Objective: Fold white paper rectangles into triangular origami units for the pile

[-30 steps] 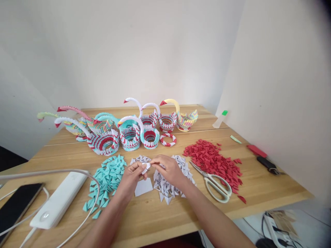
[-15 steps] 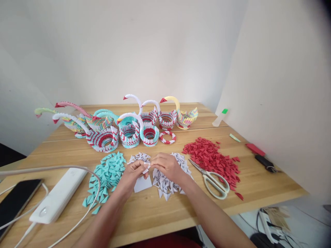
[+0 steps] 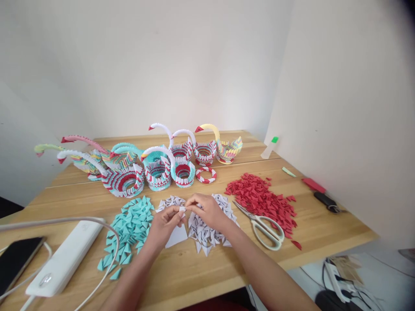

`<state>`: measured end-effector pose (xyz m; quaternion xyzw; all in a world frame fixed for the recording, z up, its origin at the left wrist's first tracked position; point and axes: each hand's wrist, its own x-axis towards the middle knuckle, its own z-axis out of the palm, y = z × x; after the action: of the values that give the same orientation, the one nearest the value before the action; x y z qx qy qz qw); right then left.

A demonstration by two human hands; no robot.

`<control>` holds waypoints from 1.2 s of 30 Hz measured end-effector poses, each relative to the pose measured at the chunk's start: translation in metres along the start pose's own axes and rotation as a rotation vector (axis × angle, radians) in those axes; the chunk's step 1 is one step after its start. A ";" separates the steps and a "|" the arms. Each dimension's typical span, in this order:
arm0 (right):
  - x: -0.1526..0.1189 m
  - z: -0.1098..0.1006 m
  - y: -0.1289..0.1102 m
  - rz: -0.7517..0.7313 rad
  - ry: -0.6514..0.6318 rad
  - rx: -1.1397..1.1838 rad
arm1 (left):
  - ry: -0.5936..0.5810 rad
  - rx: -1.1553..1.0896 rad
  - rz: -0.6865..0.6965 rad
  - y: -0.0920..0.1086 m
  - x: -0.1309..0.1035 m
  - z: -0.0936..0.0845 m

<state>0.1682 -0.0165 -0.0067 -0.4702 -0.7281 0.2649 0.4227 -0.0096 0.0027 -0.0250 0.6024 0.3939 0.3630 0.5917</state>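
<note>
A small folded piece of white paper (image 3: 182,209) is pinched between my two hands. My left hand (image 3: 167,221) is closed on its left side, thumb and fingertips pressed together. From the other side my right hand (image 3: 205,210) grips it with thumb and forefinger. Beneath them on the table lies a flat white paper sheet (image 3: 177,236), partly covered by my left hand. Folded white paper triangles (image 3: 207,235) are heaped under and beside my right hand, and a smaller white heap (image 3: 170,201) sits just behind my left fingers.
Teal triangles (image 3: 129,226) lie left, red triangles (image 3: 259,196) right, beside scissors (image 3: 267,231). Paper swans (image 3: 125,179) and a red-white ring (image 3: 206,175) stand behind. A power bank (image 3: 66,257), cable and phone (image 3: 21,263) occupy the left; a glue bottle (image 3: 269,148) is at the back right.
My fingers have drawn closer together around the white paper piece, my right fingertips now meeting it. The whole view has shifted slightly.
</note>
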 end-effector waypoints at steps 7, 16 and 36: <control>0.000 0.002 -0.002 0.047 0.001 0.069 | 0.028 -0.006 0.025 -0.002 0.002 0.001; 0.000 0.001 -0.003 0.028 -0.042 0.028 | 0.025 0.044 0.035 0.003 -0.001 0.001; -0.001 -0.003 -0.004 0.215 0.010 0.175 | 0.028 0.197 0.143 0.007 -0.004 0.001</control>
<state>0.1693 -0.0193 -0.0026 -0.5081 -0.6455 0.3686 0.4351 -0.0099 -0.0010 -0.0182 0.6791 0.3920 0.3723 0.4966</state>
